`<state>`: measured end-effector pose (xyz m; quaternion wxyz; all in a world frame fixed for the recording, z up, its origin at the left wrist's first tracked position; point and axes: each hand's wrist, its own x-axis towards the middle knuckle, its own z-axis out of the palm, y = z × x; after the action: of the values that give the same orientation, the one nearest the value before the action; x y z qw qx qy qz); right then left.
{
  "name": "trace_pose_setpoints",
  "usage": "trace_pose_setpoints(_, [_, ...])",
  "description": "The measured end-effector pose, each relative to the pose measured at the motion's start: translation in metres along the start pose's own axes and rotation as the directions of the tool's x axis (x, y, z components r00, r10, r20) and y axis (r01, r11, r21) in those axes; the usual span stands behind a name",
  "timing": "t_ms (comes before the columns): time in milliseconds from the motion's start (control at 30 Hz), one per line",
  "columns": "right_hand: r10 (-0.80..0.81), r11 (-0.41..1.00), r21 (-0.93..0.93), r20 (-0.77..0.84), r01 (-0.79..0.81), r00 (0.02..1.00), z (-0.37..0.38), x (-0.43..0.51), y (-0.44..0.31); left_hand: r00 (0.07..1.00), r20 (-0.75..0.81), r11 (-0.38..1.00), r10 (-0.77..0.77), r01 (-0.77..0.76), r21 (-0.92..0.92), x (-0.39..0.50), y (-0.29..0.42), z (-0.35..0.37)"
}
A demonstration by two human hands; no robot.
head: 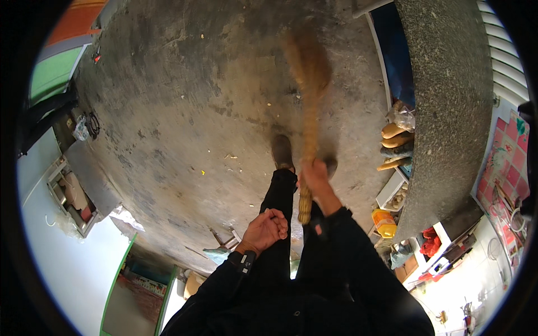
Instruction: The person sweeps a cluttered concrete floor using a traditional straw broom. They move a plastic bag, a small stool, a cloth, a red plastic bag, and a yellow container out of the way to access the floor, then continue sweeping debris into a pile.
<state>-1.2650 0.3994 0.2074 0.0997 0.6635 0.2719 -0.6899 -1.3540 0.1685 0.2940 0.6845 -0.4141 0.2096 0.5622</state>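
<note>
My right hand (315, 176) is closed around the handle of a straw hand broom (310, 122). The broom points away from me, and its wide head, blurred by motion, is over the concrete floor (227, 109). The butt of the handle sticks out below my fist, between my thighs. In front of my left thigh is my left hand (265, 230), palm turned up and fingers loosely curled, with nothing in it. Small pale scraps and a yellow bit (203, 172) lie on the floor left of my feet.
At the right runs a speckled stone counter (445, 105), with long gourds (397, 140), a white box of round items (395, 195) and a yellow-orange jug (384, 223) beside or under it. A framed box (71, 197) and a green-edged cabinet (134, 294) stand at the left.
</note>
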Motion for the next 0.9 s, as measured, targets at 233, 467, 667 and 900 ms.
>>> trace_pose_setpoints(233, [-0.088, 0.983, 0.167, 0.073, 0.075, 0.993, -0.016, -0.033, -0.008, 0.957, -0.122, 0.860, 0.264, -0.176, 0.479, 0.034, 0.051, 0.046])
trace_pose_setpoints(467, [-0.010, 0.961, 0.276, 0.005, 0.008, 1.000, -0.021, 0.024, -0.050, 0.813, -0.097, 0.396, 0.574, -0.172, 0.902, 0.142, 0.197, 0.080])
trace_pose_setpoints(667, [0.120, 0.909, 0.391, 0.079, -0.142, 0.990, -0.006, 0.028, -0.063, 0.765, -0.066, -0.193, 0.640, 0.244, 0.950, 0.291, 0.312, 0.068])
trace_pose_setpoints(900, [0.172, 0.828, 0.517, 0.134, -0.217, 0.976, 0.035, 0.022, -0.084, 0.767, 0.396, -0.847, 0.506, 0.355, 0.394, 0.421, 0.379, 0.082])
